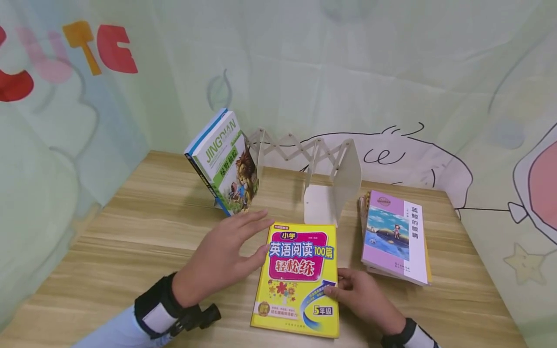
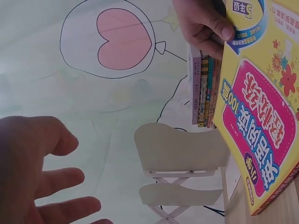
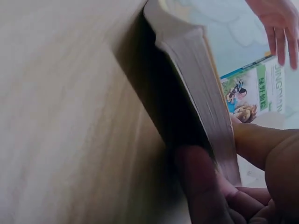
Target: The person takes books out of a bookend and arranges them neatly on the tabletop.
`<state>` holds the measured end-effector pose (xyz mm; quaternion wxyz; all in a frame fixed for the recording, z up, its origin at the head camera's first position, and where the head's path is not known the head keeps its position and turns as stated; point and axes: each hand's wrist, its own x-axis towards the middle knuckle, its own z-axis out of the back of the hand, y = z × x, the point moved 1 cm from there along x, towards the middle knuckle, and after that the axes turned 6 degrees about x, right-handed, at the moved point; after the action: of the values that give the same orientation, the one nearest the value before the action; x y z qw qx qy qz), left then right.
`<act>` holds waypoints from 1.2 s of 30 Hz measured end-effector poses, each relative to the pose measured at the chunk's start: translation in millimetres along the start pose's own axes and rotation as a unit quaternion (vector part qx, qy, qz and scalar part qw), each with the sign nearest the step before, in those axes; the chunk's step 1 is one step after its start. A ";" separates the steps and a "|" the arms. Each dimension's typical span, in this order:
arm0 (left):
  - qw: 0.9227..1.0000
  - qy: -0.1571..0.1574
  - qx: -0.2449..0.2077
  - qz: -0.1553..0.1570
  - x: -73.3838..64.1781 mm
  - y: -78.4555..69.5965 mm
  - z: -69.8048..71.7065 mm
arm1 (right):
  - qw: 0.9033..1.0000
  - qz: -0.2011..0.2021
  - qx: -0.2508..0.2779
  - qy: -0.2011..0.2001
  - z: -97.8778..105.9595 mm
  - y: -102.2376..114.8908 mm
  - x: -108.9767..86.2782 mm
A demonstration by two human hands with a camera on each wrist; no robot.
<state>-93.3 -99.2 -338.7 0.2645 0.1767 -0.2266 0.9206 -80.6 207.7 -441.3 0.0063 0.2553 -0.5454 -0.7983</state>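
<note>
A yellow workbook (image 1: 289,270) with a pink title panel lies cover up in front of me. My right hand (image 1: 365,297) grips its right edge, thumb on the cover and fingers beneath. In the right wrist view the workbook's page edge (image 3: 205,93) is raised off the wood, with a dark gap below. My left hand (image 1: 226,253) hovers by the upper left corner, fingers spread and holding nothing; in the left wrist view its fingers (image 2: 60,182) stand apart from the workbook.
Behind stands a white expandable book rack (image 1: 319,203). Upright, leaning books (image 1: 228,166) with a green-and-white cover are at its left end. A stack of books (image 1: 393,237), purple one on top, lies right on the wooden table (image 1: 109,261). A printed curtain (image 1: 283,72) hangs behind.
</note>
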 end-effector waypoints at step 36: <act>0.998 0.053 -0.015 -0.002 2.4 -9.4 -11.5 | 0.885 0.279 -0.330 -0.175 32.0 72.9 -35.1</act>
<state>-92.3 -85.2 -344.1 0.2808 0.1245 -0.2258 0.9245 -82.9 216.1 -354.7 0.2166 -0.0679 -0.2912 -0.9293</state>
